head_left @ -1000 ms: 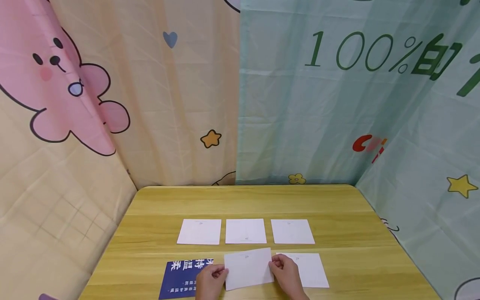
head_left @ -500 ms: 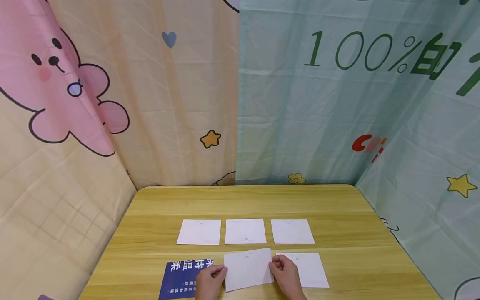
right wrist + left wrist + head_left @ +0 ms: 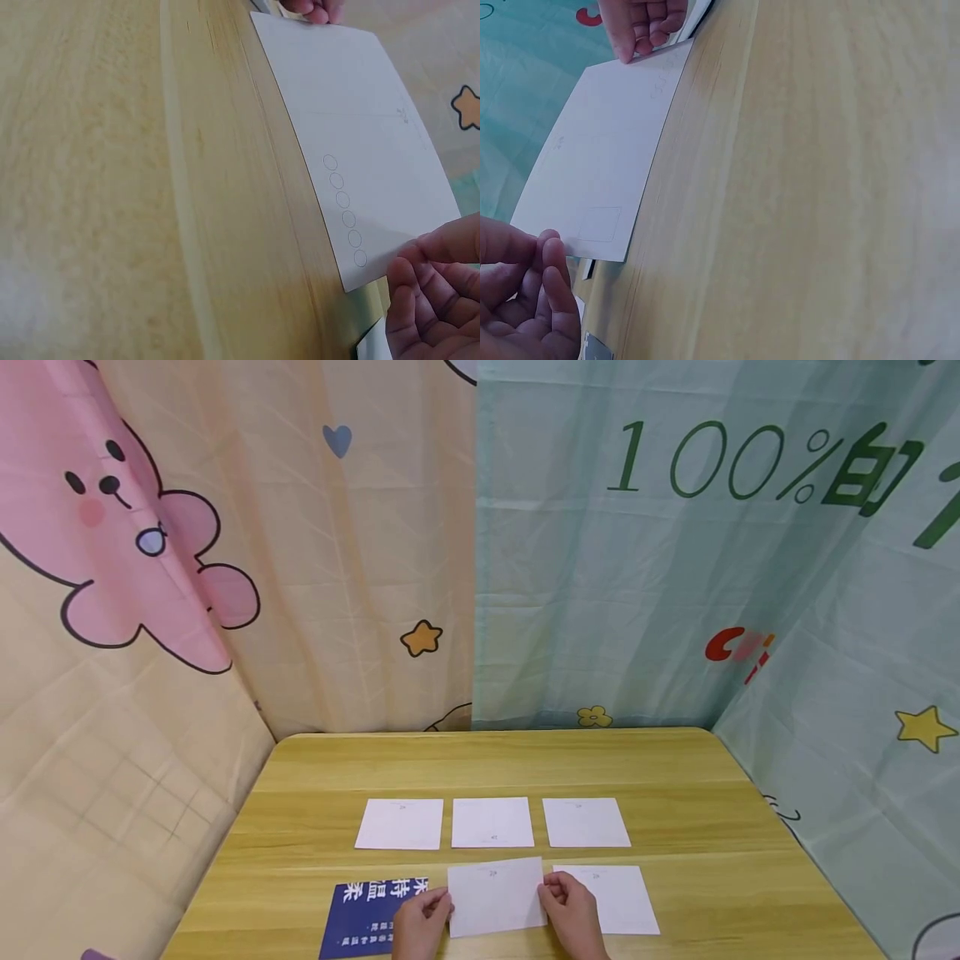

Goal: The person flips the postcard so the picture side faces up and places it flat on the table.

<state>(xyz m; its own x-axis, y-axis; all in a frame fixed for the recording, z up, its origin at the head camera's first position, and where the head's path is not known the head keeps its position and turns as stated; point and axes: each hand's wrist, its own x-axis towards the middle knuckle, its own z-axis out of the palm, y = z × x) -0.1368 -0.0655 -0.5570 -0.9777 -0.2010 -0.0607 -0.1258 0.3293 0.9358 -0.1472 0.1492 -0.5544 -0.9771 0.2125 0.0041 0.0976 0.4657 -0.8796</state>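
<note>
A white postcard (image 3: 497,897) is held up at a slight tilt near the front of the table. My left hand (image 3: 422,923) pinches its left edge between thumb and fingers, and my right hand (image 3: 573,910) pinches the right edge. Faint print shows on its face: a stamp box in the left wrist view, a column of small circles in the right wrist view. Partly behind my left hand lies a dark blue card (image 3: 354,920) with white lettering. Another white postcard (image 3: 628,902) lies flat, partly covered by my right hand.
Farther back, three white postcards lie in a row: a left one (image 3: 399,824), a middle one (image 3: 492,822) and a right one (image 3: 587,822). The wood-grain table (image 3: 495,760) ends against printed curtains (image 3: 375,568) at the back and sides.
Both hands keep their pinch on the postcard. Its lower edge has risen very slightly; the cards on the table have not moved.
</note>
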